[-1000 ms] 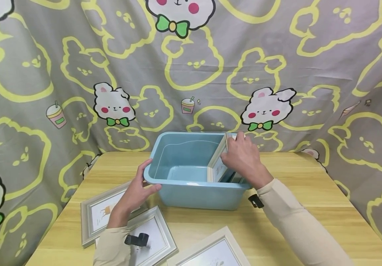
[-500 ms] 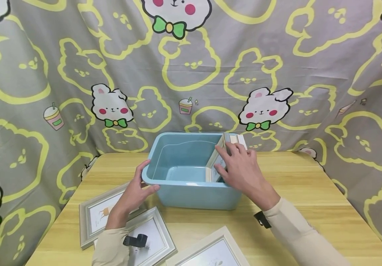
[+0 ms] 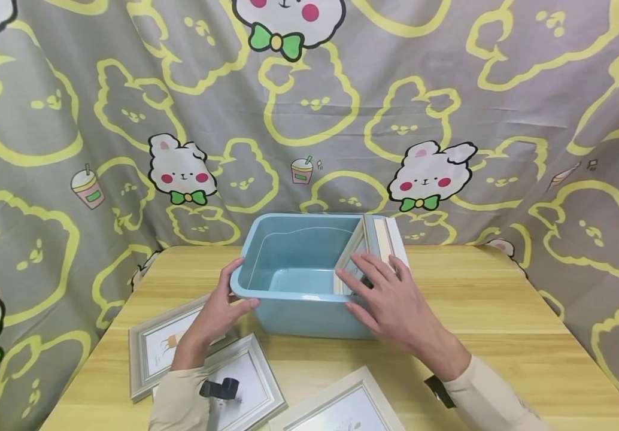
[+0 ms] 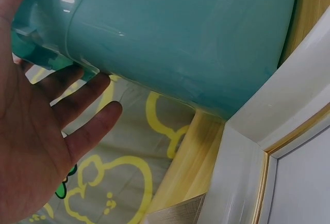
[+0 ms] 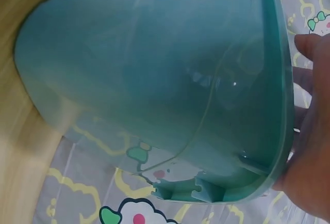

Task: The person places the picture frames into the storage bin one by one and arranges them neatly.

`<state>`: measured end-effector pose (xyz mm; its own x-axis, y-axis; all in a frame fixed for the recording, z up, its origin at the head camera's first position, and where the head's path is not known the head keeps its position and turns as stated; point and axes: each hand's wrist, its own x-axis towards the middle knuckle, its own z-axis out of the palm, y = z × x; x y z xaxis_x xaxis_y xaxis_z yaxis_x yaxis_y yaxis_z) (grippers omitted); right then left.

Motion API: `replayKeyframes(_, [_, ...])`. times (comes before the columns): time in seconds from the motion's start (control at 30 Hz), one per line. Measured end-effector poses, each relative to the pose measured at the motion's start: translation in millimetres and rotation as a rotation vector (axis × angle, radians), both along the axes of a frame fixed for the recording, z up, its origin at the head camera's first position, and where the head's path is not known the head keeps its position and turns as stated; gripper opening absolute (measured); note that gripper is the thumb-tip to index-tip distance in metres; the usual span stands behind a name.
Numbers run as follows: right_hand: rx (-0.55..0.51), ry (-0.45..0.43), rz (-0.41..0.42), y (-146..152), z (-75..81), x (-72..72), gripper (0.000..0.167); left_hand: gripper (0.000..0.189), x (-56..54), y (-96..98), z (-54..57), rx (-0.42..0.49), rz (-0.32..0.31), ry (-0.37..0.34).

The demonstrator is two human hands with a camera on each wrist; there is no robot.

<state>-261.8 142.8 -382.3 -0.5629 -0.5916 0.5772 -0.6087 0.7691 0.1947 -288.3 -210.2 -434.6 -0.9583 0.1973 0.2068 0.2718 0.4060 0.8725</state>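
Note:
A blue plastic basin (image 3: 315, 311) stands on the table. Several picture frames (image 3: 376, 236) lean side by side in its right end. My left hand (image 3: 223, 311) steadies the basin's front left corner, thumb at the front and index finger at the left rim; the left wrist view shows the other fingers fairly straight beside the wall. My right hand (image 3: 396, 302) hovers over the basin's front right rim, fingers spread and holding nothing. It partly hides the picture frames. In the right wrist view the basin's outer wall (image 5: 154, 79) lies beside that hand.
Left of the basin lies a beige picture frame (image 3: 139, 365), overlapped by a silver picture frame (image 3: 272, 383). A cream picture frame (image 3: 379, 395) lies at the table's front edge, partly cut off. A patterned curtain (image 3: 331, 120) hangs behind the wooden table (image 3: 492, 311).
My right hand has let go of the picture frames in the basin and drawn back toward me, its fingers spreading. The left hand stays at the basin's corner.

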Motion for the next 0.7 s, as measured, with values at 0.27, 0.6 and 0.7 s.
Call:
replayKeyframes(0.27, [0.069, -0.015, 0.22, 6, -10.3, 19.7, 0.052, 0.087, -1.1, -1.3, -0.8, 0.002, 0.001, 0.008])
replayKeyframes(0.6, [-0.01, 0.063, 0.415, 12, -29.8, 33.8, 0.044, 0.087, -1.5, 1.1, -0.2, 0.003, 0.003, -0.002])
replayKeyframes(0.7, [-0.015, 0.077, 0.453, 12, -34.0, 36.8, 0.041, 0.087, -1.2, 0.1, -0.9, -0.001, 0.009, 0.002])
